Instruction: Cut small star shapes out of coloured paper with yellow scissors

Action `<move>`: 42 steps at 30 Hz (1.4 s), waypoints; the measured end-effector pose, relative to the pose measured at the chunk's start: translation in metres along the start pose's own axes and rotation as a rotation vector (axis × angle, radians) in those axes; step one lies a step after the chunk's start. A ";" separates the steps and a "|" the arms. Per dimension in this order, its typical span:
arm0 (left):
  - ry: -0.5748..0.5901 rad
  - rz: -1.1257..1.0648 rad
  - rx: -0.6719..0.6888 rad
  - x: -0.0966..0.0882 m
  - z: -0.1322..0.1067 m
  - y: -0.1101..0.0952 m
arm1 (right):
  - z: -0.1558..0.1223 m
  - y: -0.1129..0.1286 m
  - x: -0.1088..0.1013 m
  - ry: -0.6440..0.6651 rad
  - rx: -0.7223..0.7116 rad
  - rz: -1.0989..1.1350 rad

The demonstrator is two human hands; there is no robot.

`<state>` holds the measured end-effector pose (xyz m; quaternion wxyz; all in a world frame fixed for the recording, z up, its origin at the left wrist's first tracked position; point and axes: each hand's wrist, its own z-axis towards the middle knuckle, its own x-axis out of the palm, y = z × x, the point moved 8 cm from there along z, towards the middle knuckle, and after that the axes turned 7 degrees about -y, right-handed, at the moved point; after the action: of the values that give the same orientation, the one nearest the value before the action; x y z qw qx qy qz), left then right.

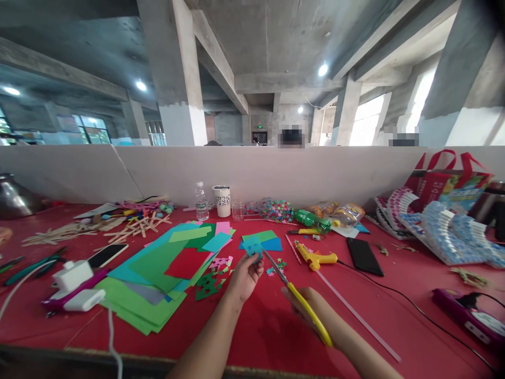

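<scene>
So the left hand (245,275) has a small piece of blue paper (252,243) with star shapes on it pinched in its fingers, up over the middle of the red table (264,337). Right hand (319,304) is wrapped around yellow-handled scissors (294,291), blades pointed away from the near edge and right at that paper; can't tell if the tips are actually touching it. Loose paper stars (271,271) sit on the table just below the blades. Over toward the left edge there's a messy overlapping pile of colored sheets (153,263), with a green star sheet (209,287) beside it. Toward the right edge, a yellow glue gun (315,258) lies near a black phone (365,256). Along the far edge: a clear bottle (202,202), a white cup (223,202), and a green bottle (311,220) on its side, plus a red bag (453,184) at the far right corner.
</scene>
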<state>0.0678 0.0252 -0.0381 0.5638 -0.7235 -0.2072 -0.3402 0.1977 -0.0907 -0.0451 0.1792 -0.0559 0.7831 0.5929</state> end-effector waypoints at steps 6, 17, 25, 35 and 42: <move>-0.015 0.025 0.009 -0.003 0.001 -0.002 | -0.004 -0.001 -0.004 -0.005 -0.021 -0.064; 0.010 -0.006 0.014 0.002 0.001 -0.004 | -0.010 0.001 -0.004 0.003 0.016 -0.067; -0.008 0.046 0.058 0.002 -0.001 -0.010 | -0.029 0.016 -0.012 0.150 0.003 -0.056; -0.037 0.151 0.138 0.003 -0.004 -0.014 | -0.032 0.017 -0.007 0.204 0.033 -0.083; 0.028 0.242 0.149 0.007 -0.005 -0.009 | -0.024 0.008 -0.005 0.184 0.063 -0.051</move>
<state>0.0656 0.0225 -0.0264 0.6558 -0.6945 -0.1352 -0.2634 0.1945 -0.1119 -0.0302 0.1232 -0.1246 0.8129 0.5554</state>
